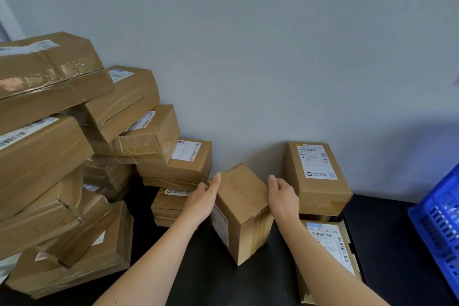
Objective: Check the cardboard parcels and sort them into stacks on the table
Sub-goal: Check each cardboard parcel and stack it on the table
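The left hand (202,197) holds the top left corner of a brown parcel (244,208). Its thumb lies flat along the top edge and its fingers curl round the side. The right hand (283,197) grips the top right edge with bent fingers. So the parcel sits right between the two hands, and both touch it.

The parcel is a small cardboard box with sharp corners. It is tilted, with its low corner on the black table (198,278). Orange writing runs across its top. A white label is stuck on its left side, and a strip of clear tape goes down its right side.

Just behind the left hand lies a low box (167,207), partly hidden by the hand. To the left is a big pile of parcels (57,156). They are long and flat, wrapped in shiny crinkly tape. They lean on each other at odd angles, and some have dents and rips.

Near the right hand stands a labelled box (319,174) on top of another box. A flat parcel (331,248) with barcodes lies under the right forearm. At the far right is a blue plastic crate (439,226) with slots in its wall. A plain grey wall (248,57) is behind everything.
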Demonstrator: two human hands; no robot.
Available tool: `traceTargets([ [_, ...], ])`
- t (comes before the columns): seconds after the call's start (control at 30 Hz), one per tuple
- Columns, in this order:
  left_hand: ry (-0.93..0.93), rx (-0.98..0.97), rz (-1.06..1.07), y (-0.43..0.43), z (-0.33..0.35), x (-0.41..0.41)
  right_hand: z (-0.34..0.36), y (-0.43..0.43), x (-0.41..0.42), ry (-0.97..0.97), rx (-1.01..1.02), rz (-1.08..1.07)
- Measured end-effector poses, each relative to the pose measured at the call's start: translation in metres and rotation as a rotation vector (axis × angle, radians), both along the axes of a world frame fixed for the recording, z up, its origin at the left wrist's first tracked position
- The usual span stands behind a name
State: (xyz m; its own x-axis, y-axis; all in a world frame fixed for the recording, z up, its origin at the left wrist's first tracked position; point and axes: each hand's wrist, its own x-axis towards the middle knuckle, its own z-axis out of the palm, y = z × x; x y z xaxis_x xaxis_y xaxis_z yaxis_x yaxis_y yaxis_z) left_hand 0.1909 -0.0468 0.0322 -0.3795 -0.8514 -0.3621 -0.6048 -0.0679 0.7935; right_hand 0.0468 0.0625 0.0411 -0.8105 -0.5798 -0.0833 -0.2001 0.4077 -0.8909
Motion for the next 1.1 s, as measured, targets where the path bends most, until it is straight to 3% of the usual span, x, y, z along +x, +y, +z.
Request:
traceTargets([
  [0.2,0.056,0.065,0.087,0.009,-0.004,0.010,-0.011,0.010,0.012,-0.402,-0.141,-0.302],
  [0.4,0.259,0.331,0.085,0.020,-0.004,0.024,-0.021,0.027,0.029,-0.494,0.041,-0.229],
  [0.57,0.430,0.302,0.115,0.026,-0.003,0.029,-0.010,0.034,0.033,-0.756,0.023,-0.248],
  [0.77,0.352,0.288,-0.003,0.035,-0.001,0.033,0.003,0.043,0.045,-0.699,0.148,-0.066],
  [0.93,0.194,0.707,0.094,0.042,-0.004,0.057,0.023,0.045,0.059,-0.531,0.304,0.175],
  [1.03,0.320,0.907,0.040,0.048,-0.005,0.064,0.027,0.052,0.068,-0.463,0.335,0.336],
  [1.1,0.389,0.906,0.049,0.051,0.000,0.067,0.034,0.058,0.072,-0.507,0.296,0.359],
])
